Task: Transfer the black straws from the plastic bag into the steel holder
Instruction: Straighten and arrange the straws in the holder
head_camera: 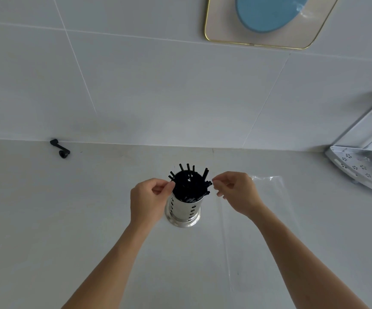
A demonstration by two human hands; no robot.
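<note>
Black straws (189,186) fill our steel holder (183,208); our left hand (147,198) and right hand (236,190) each pinch a straw tip.

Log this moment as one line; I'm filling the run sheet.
straws: in steel holder | bag: flat, right of holder | left hand: pinching a straw tip | right hand: fingertips at straw tips, grip unclear

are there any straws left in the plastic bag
No, the clear plastic bag lies flat with nothing dark inside, and the black straws stand in the steel holder.
</note>
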